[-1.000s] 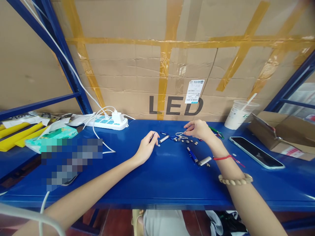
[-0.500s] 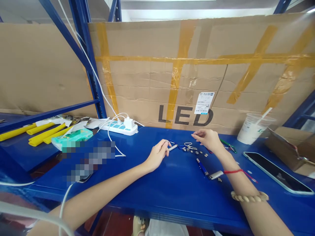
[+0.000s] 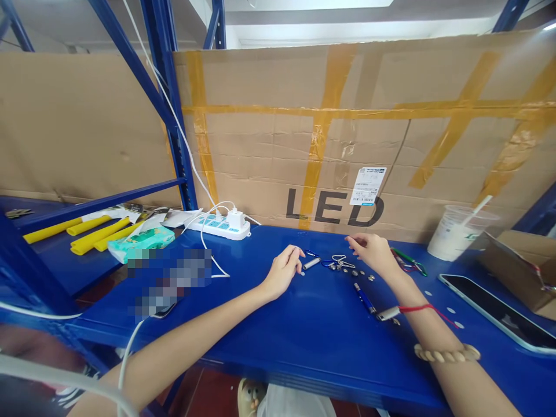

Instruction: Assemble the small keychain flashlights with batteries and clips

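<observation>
My left hand (image 3: 284, 271) is closed just above the blue table, thumb and fingers pressed together. Whatever is in it, if anything, is too small to make out. Right beside its fingertips lie a short silver cylinder (image 3: 311, 263) and a blue carabiner (image 3: 312, 253). My right hand (image 3: 372, 253) is in a pinch with the fingertips pointing left, and I cannot make out anything between them. Between the hands rest a silver carabiner (image 3: 343, 261) and several small button cells (image 3: 355, 273). Nearer me lie a slim blue pen-shaped piece (image 3: 364, 297) and a silver piece with a red cord (image 3: 388, 313).
A green carabiner (image 3: 410, 261) lies past my right wrist. Farther right are a phone (image 3: 495, 313), a plastic cup with a straw (image 3: 456, 234) and a cardboard box (image 3: 521, 266). A power strip (image 3: 226, 225) with white cables stands back left, near a tissue pack (image 3: 145, 242).
The view has shifted, so the scene sits slightly farther right and lower. My left fingers now show a gap from the silver cylinder. My right hand stays pinched.
</observation>
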Demonstrator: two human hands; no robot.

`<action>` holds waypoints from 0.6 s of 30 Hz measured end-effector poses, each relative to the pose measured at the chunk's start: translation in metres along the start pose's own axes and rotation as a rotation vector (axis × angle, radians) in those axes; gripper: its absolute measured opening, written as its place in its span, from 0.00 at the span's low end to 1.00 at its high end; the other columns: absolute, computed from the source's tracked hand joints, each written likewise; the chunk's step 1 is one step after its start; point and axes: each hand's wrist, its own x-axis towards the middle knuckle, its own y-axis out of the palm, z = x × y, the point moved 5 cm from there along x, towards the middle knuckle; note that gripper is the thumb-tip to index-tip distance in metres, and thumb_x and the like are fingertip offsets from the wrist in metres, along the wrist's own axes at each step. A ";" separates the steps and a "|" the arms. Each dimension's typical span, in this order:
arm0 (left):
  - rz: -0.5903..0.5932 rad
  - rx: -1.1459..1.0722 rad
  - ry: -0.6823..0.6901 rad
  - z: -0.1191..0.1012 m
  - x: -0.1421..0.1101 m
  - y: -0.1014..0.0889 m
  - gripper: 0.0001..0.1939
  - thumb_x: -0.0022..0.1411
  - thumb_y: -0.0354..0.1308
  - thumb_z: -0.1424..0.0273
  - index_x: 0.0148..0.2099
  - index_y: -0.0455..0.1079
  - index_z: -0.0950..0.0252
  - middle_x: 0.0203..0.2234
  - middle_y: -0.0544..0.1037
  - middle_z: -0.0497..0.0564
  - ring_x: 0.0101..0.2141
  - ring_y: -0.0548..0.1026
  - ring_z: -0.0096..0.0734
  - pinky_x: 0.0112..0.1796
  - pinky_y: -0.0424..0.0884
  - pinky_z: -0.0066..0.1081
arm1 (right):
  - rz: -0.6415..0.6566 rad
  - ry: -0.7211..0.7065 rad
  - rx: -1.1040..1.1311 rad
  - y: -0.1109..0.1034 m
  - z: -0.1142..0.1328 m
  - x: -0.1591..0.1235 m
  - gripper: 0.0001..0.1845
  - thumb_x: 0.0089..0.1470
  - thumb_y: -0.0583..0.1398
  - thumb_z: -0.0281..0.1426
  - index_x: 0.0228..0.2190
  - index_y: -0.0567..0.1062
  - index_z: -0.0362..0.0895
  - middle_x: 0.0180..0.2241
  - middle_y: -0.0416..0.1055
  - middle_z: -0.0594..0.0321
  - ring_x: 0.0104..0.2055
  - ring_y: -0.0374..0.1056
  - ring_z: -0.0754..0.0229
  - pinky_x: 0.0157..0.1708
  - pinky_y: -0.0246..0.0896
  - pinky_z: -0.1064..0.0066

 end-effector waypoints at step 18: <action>0.104 -0.051 -0.059 0.003 -0.002 0.011 0.19 0.59 0.46 0.53 0.38 0.59 0.66 0.24 0.65 0.47 0.21 0.64 0.21 0.13 0.56 0.18 | 0.319 0.147 0.538 0.028 0.048 -0.021 0.21 0.50 0.58 0.26 0.47 0.69 0.30 0.42 0.58 0.56 0.38 0.62 0.78 0.32 0.59 0.99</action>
